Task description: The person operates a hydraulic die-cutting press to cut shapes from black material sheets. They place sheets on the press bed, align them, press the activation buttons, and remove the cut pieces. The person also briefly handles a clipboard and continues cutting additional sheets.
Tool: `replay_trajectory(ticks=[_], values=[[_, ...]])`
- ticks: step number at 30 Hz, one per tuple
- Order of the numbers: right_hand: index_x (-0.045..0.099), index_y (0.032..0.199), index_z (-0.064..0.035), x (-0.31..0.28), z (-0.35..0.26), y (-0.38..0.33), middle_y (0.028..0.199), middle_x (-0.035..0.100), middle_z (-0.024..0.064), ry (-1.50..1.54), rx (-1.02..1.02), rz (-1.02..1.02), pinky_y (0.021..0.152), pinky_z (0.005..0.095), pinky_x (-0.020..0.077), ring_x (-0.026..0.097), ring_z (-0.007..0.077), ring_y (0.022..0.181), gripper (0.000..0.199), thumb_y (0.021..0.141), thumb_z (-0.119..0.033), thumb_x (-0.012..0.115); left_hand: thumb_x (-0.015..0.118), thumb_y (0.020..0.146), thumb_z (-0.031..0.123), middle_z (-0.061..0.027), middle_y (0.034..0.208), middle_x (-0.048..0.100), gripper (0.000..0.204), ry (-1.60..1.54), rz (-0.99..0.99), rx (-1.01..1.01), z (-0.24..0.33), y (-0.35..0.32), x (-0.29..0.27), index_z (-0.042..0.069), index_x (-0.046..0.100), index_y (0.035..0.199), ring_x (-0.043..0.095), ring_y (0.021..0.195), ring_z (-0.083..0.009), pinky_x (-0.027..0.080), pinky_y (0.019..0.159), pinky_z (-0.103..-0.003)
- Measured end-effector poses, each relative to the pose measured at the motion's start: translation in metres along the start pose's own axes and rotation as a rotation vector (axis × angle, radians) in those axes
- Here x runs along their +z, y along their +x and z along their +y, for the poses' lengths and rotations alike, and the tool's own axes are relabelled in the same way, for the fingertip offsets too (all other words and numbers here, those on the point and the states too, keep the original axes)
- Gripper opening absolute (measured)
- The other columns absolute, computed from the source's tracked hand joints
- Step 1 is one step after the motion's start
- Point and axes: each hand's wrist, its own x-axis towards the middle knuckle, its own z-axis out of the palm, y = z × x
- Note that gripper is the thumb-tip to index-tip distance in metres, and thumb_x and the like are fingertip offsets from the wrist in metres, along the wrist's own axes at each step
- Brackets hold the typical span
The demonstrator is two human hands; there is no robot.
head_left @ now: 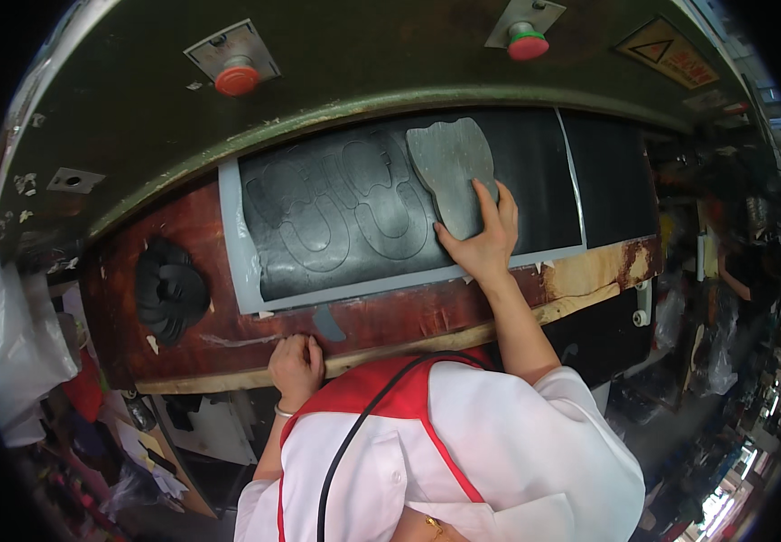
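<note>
My right hand [483, 239] lies flat, fingers spread, on a grey cutting die [449, 167] shaped like a shoe part. The die rests on a black sheet [336, 212] that shows several cut outlines to the die's left. A pale grey layer [232, 239] lies under the sheet, on the worn red-brown cutting board [390, 316]. My left hand [296, 364] is curled in a fist on the board's front edge and holds nothing visible.
The dark green press head [336, 63] hangs above, with two red push buttons [237, 79] [528, 45] and a yellow warning label [666, 52]. A stack of black cut pieces [169, 289] sits at the board's left. A white bag [11, 343] hangs far left.
</note>
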Motion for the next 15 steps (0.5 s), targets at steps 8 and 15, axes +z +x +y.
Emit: replay_trajectory(ticks=[8,15], values=[[0.046,0.133,-0.0032,-0.081,0.056,-0.004,0.120,0.058,0.0171,0.856,0.604,0.017,0.096,0.0331,0.0437,0.057,0.0238,0.108,0.077,0.065,-0.010,0.082,0.062,0.079,0.009,-0.0119,0.069,0.055,0.010,-0.069,-0.163,0.053,-0.002,-0.037,-0.008,0.005,0.055,0.073,0.054,0.065,-0.0329,0.044,0.058,-0.040],[0.046,0.131,-0.0035,-0.056,0.078,-0.001,0.127,0.051,0.0176,-0.085,0.139,0.033,0.100,0.0418,0.0403,0.047,0.0348,0.119,0.089,0.053,-0.017,0.086,0.062,0.078,0.009,-0.0120,0.069,0.055,0.010,-0.048,-0.135,0.059,0.000,-0.008,-0.006,0.005,0.055,0.072,0.055,0.065,-0.0324,0.044,0.058,-0.040]])
